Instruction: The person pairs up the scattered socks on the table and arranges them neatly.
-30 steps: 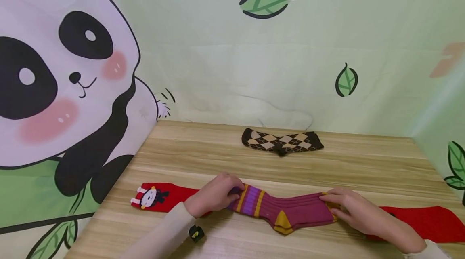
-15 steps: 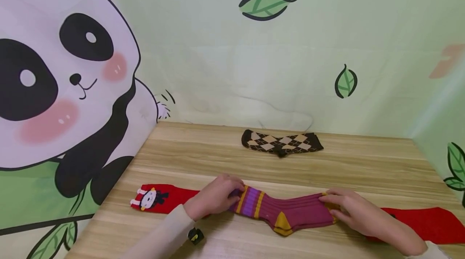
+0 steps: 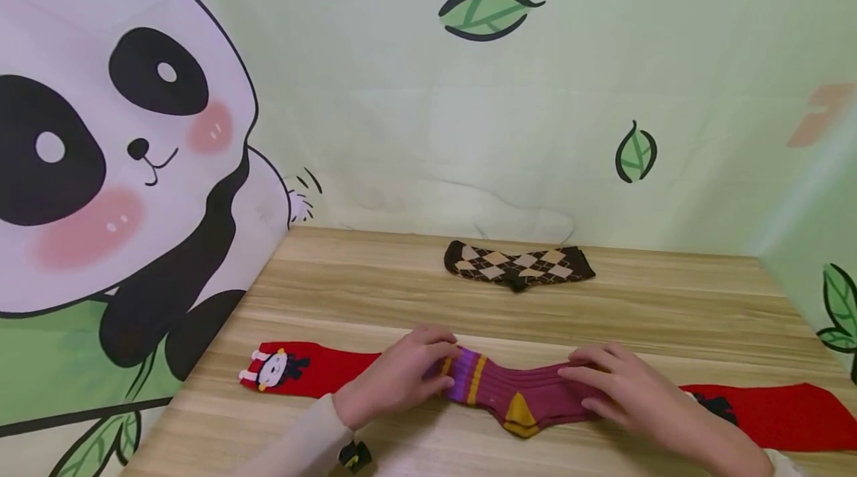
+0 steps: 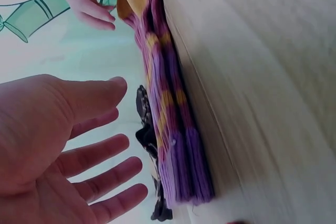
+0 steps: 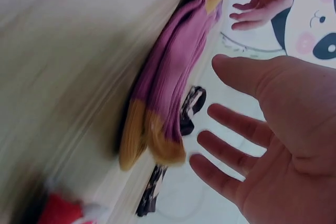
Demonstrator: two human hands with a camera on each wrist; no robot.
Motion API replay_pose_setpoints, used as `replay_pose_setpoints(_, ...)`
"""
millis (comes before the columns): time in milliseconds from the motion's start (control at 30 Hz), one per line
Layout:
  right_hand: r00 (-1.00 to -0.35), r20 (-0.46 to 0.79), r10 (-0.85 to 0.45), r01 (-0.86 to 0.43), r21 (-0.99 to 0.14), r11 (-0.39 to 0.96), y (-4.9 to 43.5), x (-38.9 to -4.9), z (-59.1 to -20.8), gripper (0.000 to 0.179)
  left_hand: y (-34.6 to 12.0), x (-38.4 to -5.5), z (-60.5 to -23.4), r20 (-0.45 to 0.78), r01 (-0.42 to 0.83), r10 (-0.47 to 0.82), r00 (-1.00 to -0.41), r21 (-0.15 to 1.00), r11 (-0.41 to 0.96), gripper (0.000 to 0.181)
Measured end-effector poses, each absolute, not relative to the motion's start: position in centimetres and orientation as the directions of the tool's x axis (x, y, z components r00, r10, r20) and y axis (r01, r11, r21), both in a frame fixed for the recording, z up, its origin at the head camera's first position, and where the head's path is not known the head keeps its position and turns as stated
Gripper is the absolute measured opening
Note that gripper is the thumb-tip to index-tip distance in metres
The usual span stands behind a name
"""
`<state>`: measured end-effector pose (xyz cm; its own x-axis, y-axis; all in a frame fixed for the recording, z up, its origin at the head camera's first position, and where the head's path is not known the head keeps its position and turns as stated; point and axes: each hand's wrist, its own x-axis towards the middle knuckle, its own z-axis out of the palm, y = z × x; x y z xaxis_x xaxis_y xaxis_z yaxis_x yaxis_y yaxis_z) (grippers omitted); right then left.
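A pair of ribbed maroon socks (image 3: 545,391) lies flat, one sock on the other, with mustard heels, mustard toes and a purple striped cuff. Over the cuff end hovers my left hand (image 3: 402,373), its fingers spread and off the fabric in the left wrist view. My right hand (image 3: 629,395) is above the toe end, which it hides in the head view. In the right wrist view its fingers (image 5: 231,153) are loosely extended beside the mustard toes, holding nothing. Both layers of the purple cuff (image 4: 184,171) show in the left wrist view, edges roughly even.
A red sock (image 3: 328,369) with a white animal figure lies to the left, and another red sock (image 3: 790,410) to the right. Dark argyle socks (image 3: 518,266) lie farther back on the wooden table (image 3: 375,276). A panda-print cloth (image 3: 375,127) stands behind.
Both hands have let go of the sock ends and moved inward over the maroon socks, the right one leftward and the left one slightly rightward. The socks stay in place.
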<state>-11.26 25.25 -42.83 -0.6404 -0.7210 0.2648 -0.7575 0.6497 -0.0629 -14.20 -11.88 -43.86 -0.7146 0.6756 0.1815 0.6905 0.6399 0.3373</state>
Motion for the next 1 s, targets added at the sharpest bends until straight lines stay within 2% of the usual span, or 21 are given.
replay_pose_setpoints(200, -0.586, 0.296, -0.754, -0.797, -0.043, 0.603, 24.5, -11.1, -42.9, 0.043, -11.5, -13.5, -43.9, 0.175, 0.717, 0.705, -0.687, 0.324, 0.617, 0.032)
replay_pose_setpoints(500, -0.637, 0.1, -0.764, -0.764, -0.213, 0.609, 24.1, -11.0, -43.2, 0.033, -11.1, -13.3, -44.4, 0.12, 0.719, 0.724, -0.679, 0.309, 0.623, 0.028)
replay_pose_setpoints(700, -0.586, 0.109, -0.803, -0.807, -0.17, 0.566, 24.1, -11.3, -44.4, 0.031, -11.0, -13.3, -44.9, 0.113, 0.713, 0.721, -0.684, 0.315, 0.627, 0.022)
replay_pose_setpoints(1000, -0.64, 0.06, -0.766, -0.759, -0.209, 0.617, 24.0, -11.1, -44.4, 0.033, -10.9, -13.4, -45.1, 0.132, 0.729, 0.728, -0.673, 0.287, 0.621, 0.018)
